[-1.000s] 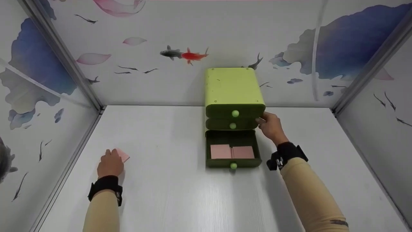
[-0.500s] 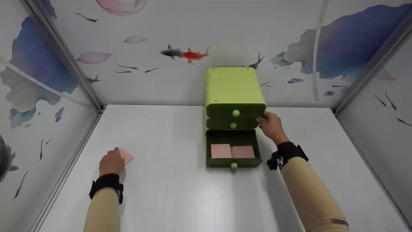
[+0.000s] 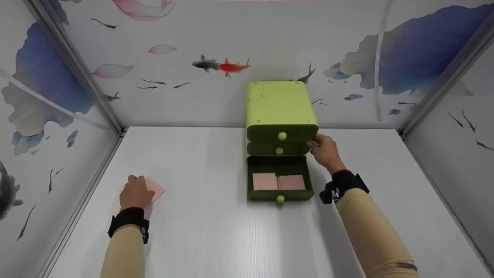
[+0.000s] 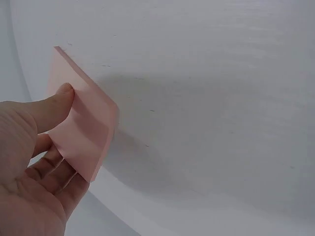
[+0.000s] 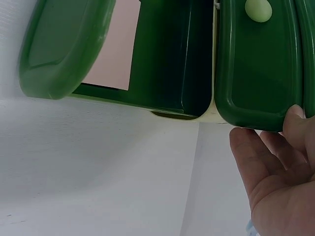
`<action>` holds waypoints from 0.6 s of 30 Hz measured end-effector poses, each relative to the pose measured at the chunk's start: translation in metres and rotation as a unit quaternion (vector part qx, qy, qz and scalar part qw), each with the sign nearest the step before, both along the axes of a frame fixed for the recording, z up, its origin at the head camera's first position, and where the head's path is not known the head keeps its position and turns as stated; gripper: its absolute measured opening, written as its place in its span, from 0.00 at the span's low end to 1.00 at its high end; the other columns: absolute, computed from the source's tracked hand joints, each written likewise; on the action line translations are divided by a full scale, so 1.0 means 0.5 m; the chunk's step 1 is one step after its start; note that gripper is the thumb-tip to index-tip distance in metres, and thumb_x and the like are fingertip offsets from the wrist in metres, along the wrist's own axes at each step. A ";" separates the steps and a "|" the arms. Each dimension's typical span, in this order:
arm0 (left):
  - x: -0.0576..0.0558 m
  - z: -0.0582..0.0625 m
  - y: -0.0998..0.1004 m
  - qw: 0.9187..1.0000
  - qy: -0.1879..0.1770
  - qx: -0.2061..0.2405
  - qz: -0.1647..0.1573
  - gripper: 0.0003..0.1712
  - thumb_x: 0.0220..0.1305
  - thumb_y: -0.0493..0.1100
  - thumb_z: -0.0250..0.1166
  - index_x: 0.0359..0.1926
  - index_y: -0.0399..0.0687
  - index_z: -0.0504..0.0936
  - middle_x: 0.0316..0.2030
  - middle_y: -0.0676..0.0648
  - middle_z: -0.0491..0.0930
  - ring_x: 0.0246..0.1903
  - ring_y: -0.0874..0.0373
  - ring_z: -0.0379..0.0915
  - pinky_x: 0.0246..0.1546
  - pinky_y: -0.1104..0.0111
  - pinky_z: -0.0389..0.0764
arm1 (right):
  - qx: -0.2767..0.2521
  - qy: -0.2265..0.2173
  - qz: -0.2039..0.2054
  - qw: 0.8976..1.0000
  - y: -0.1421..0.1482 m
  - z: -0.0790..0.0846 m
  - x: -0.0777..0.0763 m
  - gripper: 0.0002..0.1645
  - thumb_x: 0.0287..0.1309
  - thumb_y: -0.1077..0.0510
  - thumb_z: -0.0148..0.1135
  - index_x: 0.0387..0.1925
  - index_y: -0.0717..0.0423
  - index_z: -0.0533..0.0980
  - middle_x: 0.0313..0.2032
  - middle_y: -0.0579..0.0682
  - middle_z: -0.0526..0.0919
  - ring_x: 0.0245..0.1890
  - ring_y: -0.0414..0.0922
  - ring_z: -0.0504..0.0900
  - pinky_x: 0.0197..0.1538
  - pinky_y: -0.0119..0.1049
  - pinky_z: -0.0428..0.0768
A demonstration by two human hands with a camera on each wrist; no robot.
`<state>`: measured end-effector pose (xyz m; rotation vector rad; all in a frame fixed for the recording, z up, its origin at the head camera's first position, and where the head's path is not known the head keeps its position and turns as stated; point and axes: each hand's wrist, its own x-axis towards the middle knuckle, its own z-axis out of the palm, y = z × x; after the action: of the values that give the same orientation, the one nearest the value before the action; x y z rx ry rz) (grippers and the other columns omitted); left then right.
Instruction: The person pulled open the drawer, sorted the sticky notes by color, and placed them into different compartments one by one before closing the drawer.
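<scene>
In the left wrist view, my left hand (image 3: 135, 193) pinches a thin pink square notepad (image 4: 81, 123), thumb on its face and fingers behind it. The notepad is tilted, low over the white table at the left. My right hand (image 3: 326, 152) grips the right edge of a green drawer cabinet (image 3: 281, 104) at the middle drawer (image 5: 261, 69). Its thumb lies at the front edge and its fingers touch the side. The bottom drawer (image 3: 279, 196) is pulled out, holding two pink pads (image 3: 264, 181) side by side.
The closed top drawer (image 3: 266, 133) has a round light-green knob (image 3: 282, 136). Behind the cabinet stands a white wall (image 3: 173, 104) painted with fish and petals. Side walls edge the white table (image 3: 208, 231) at left and right.
The pink notepad has shifted slightly right and more of it shows beside my left hand, whose thumb has come into view. My right hand and the cabinet have stayed in place.
</scene>
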<state>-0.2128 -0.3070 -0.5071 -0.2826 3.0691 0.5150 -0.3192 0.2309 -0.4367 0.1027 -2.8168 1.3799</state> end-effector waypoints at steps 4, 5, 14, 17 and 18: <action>-0.003 0.002 0.005 0.999 0.040 -0.014 -0.006 0.26 0.62 0.37 0.66 0.55 0.21 0.72 0.49 0.22 0.70 0.45 0.30 0.75 0.43 0.45 0.80 | 0.001 0.000 -0.002 1.000 0.000 0.001 -0.001 0.22 0.73 0.62 0.47 0.64 0.60 0.70 0.62 0.62 0.76 0.59 0.55 0.78 0.53 0.46 0.78; -0.004 0.002 0.006 0.999 0.050 -0.017 -0.009 0.24 0.62 0.37 0.66 0.54 0.22 0.73 0.48 0.23 0.71 0.45 0.31 0.76 0.42 0.46 0.81 | 0.004 0.002 -0.002 1.000 0.000 0.001 -0.001 0.22 0.73 0.62 0.47 0.64 0.60 0.70 0.61 0.62 0.76 0.58 0.55 0.78 0.53 0.46 0.78; -0.026 0.015 0.030 0.994 0.105 -0.026 -0.031 0.17 0.63 0.33 0.64 0.51 0.27 0.78 0.43 0.26 0.79 0.42 0.34 0.79 0.40 0.48 0.82 | 0.014 0.007 -0.006 1.000 -0.002 0.001 -0.002 0.21 0.72 0.62 0.48 0.63 0.61 0.72 0.60 0.62 0.77 0.55 0.54 0.80 0.51 0.45 0.78; -0.032 0.026 0.043 0.994 0.102 -0.006 -0.029 0.15 0.64 0.33 0.62 0.51 0.30 0.80 0.43 0.28 0.81 0.43 0.35 0.80 0.41 0.48 0.81 | 0.018 0.005 -0.007 1.000 -0.002 0.002 -0.003 0.21 0.72 0.62 0.48 0.63 0.61 0.72 0.61 0.61 0.77 0.54 0.53 0.80 0.51 0.44 0.78; -0.034 0.029 0.047 0.995 0.099 0.000 -0.029 0.15 0.64 0.33 0.62 0.51 0.31 0.80 0.44 0.29 0.82 0.44 0.35 0.80 0.41 0.48 0.81 | 0.018 0.003 -0.007 1.000 -0.002 0.002 -0.003 0.21 0.72 0.62 0.48 0.63 0.61 0.72 0.60 0.61 0.77 0.53 0.53 0.80 0.50 0.43 0.77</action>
<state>-0.2298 -0.2833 -0.4926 -0.1513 3.2571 0.5740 -0.3207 0.2301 -0.4355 0.0880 -2.8316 1.3246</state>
